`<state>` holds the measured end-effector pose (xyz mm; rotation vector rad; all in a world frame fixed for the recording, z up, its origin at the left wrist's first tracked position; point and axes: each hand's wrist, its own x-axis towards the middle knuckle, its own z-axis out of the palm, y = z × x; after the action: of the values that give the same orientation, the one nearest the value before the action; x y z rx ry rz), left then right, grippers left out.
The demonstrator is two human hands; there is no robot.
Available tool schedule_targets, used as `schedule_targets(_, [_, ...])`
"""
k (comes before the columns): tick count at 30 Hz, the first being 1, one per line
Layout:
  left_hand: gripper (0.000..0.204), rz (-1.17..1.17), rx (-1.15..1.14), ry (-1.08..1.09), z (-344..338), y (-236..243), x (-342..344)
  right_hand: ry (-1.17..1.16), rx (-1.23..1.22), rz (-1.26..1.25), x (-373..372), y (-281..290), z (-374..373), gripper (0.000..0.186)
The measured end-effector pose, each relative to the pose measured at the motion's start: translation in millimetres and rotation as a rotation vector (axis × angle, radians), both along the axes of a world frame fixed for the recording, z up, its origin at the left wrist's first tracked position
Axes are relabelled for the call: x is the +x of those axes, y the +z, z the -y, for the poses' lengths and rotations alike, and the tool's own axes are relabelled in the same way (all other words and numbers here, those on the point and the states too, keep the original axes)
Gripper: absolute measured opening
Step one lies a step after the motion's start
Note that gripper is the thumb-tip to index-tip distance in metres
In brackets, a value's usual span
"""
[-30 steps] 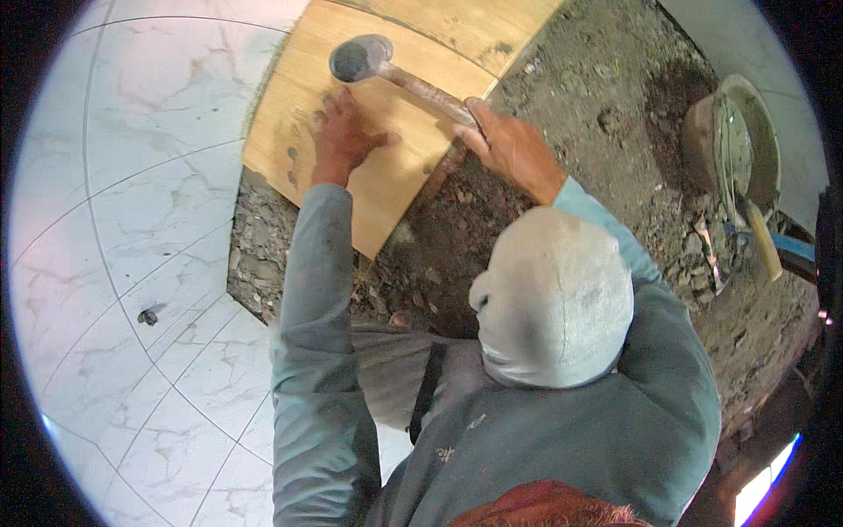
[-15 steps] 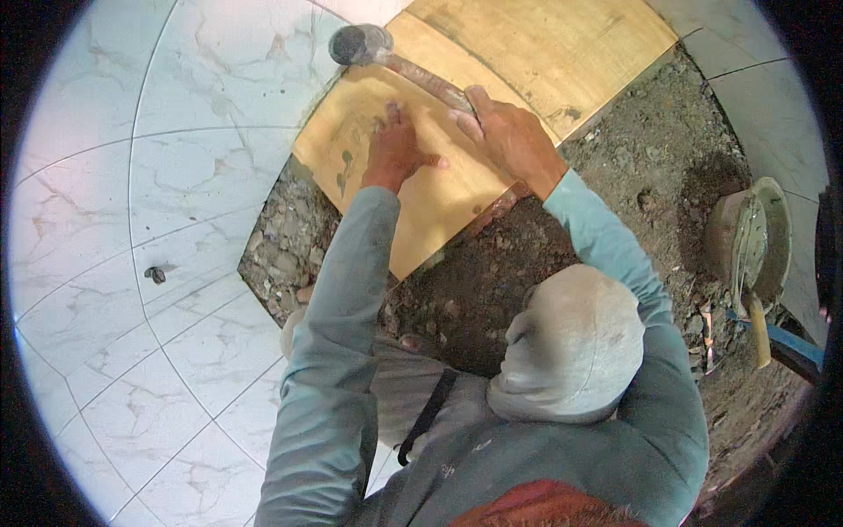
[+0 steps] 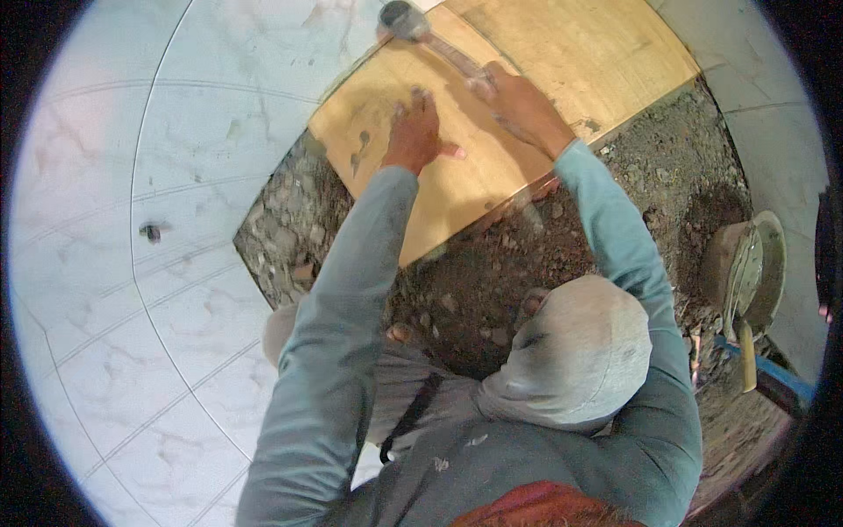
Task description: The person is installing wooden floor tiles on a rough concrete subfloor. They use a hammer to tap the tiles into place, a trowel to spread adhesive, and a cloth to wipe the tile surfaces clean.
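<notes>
While the right hand (image 3: 520,107) wraps the handle of the mallet (image 3: 450,56), the left hand (image 3: 416,132) is spread, thumb out, apparently resting on the tan tile (image 3: 465,180) and holding nothing. The mallet slants over the tile's far part, its dark head out past the far left edge; whether it touches anything cannot be told. The tile lies at the far middle, beside a second tan tile (image 3: 606,53) and above rough soil (image 3: 650,167).

The mallet is probably head-heavy, with a stiff handle best gripped toward the near end, as the person does. The tile looks rigid, smooth and likely brittle, weak at its corners; an open palm would spread pressure well, and lifting would suit two hands under opposite edges.
</notes>
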<state>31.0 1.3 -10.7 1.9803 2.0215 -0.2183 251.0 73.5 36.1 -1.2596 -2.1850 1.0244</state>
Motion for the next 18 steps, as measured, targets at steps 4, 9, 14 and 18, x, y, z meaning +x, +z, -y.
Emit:
schedule_targets(4, [0.141,0.123,0.214,0.019,21.2,-2.6,-0.6,0.029,-0.129,-0.043,27.8,24.4,43.0,0.045])
schedule_targets(9, [0.114,0.159,0.021,0.242,61.5,20.8,-42.2,0.084,0.011,-0.229,16.5,33.4,73.9,0.038])
schedule_targets(14, [0.13,0.081,-0.018,0.215,87.2,23.4,-93.5,0.208,0.113,0.047,-53.7,6.4,52.0,0.035])
schedule_targets(18, [0.129,0.045,0.066,0.181,92.5,3.7,-97.4,0.264,0.172,0.08,-87.7,-10.1,40.1,0.035])
